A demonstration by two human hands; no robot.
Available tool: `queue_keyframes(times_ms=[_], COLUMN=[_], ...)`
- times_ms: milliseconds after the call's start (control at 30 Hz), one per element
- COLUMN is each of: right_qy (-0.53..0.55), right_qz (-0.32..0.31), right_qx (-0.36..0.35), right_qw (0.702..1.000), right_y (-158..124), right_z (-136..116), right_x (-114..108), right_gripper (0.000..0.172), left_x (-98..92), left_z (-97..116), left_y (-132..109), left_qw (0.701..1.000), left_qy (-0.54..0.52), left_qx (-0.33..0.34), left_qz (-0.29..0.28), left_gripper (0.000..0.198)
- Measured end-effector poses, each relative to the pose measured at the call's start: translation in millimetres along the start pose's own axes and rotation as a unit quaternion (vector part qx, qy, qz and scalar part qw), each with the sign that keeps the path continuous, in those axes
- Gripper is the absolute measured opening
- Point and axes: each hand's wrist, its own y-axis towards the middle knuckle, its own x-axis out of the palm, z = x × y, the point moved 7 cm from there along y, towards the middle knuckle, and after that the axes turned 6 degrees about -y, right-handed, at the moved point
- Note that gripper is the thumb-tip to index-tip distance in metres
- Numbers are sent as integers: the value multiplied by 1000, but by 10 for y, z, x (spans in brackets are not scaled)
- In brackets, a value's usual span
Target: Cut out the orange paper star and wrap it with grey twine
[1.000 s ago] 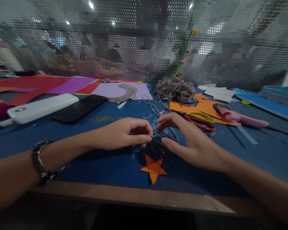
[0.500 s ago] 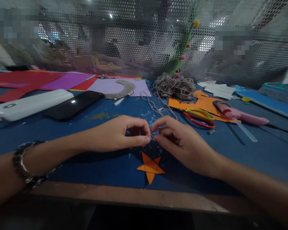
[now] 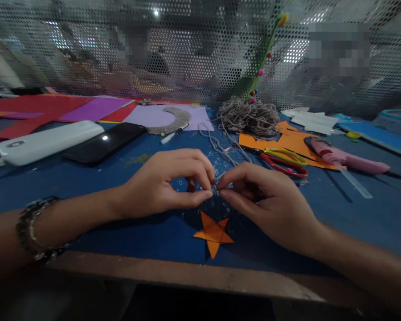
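Note:
Above the near part of the blue table, my left hand (image 3: 177, 180) and my right hand (image 3: 263, 196) meet with thumbs and forefingers pinched, tips almost touching. Something tiny and pale shows between the fingertips, too small to name. Just below them lies an orange paper star (image 3: 214, 234) with dark lines drawn across it. Grey yarn strands (image 3: 217, 143) trail from a tangled yarn heap (image 3: 249, 117) toward the back of my right hand, where their ends are hidden.
Scissors (image 3: 284, 162) lie on orange paper scraps (image 3: 296, 142), beside a pink glue gun (image 3: 350, 159). A black phone (image 3: 105, 143) and a white device (image 3: 50, 141) rest at left. Behind them are coloured sheets (image 3: 93, 109) and a grey crescent (image 3: 177, 120). A perforated metal screen (image 3: 194, 53) stands behind.
My left hand has lifted slightly and its fingers have curled further. Both hands stay pinched close together above the star. The whole view has shifted a little.

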Motion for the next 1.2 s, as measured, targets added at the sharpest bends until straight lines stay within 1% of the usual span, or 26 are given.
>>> queue_keyframes(times_ms=[67,233,367,467,567,700,767,933,1033,1100,1200], right_qy=[-12,-72,-113,-113,-101,-114,-119,-129,-126,-124,-123], right_qz=[-2,-34,-24,-46,-72,-92,-97,-108,-113,-117,-128], right_qx=[-24,-90,-137,-142,-142,-144,-148,-152,-149,-148,-143], right_qw=[1000,993,984,982,982,979,977,974,974,974,974], right_y=[7,31,29,24,22,24,22,9,8,11,15], right_z=[-42,-112,-136,-109,-90,-89,-92,-77,-69,-70,-60], right_x=[-3,55,81,136,188,227,237,257,264,272,296], right_gripper=[5,8,13,14,16,21,23,24,25,25,25], left_x=[10,36,50,100,129,139,145,122,124,122,106], left_z=[-2,-45,-58,-53,-32,-9,8,21,48,47,22], left_y=[-29,-115,-147,-159,-173,-199,-215,-229,-242,-244,-238], left_qw=[1000,999,997,992,982,970,965,963,961,963,967], left_qy=[7,35,68,94,148,204,223,244,246,240,234], left_qx=[3,19,37,51,76,99,108,103,117,110,79], left_qz=[-9,-29,-31,-65,-89,-88,-82,-55,-56,-58,-58], left_gripper=[10,10,13,16,21,33,36,36,31,31,33])
